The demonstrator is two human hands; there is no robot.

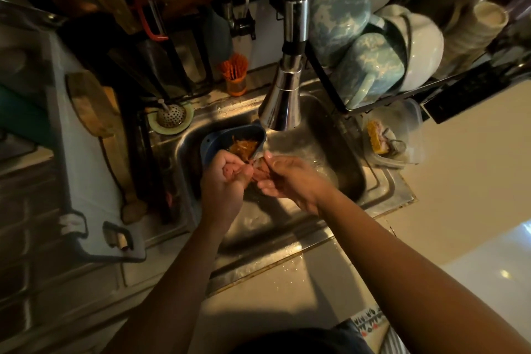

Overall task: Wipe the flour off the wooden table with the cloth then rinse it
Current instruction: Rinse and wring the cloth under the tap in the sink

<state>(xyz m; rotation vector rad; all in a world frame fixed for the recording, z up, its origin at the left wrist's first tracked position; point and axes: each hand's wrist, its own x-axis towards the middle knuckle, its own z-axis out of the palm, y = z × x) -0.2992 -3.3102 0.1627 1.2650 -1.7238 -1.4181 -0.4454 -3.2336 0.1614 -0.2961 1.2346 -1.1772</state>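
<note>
Currently rinsing: cloth (259,172) bunched just below faucet (283,100) to catch water, gripped in fisted left hand (225,181), pinched by right hand (290,181), over sink (385,184) for runoff.

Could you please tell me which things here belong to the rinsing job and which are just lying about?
In use: cloth, left hand, right hand, faucet, sink.
Lying about: blue scrap basket, drain strainer, blue mugs, sponge container.
</note>
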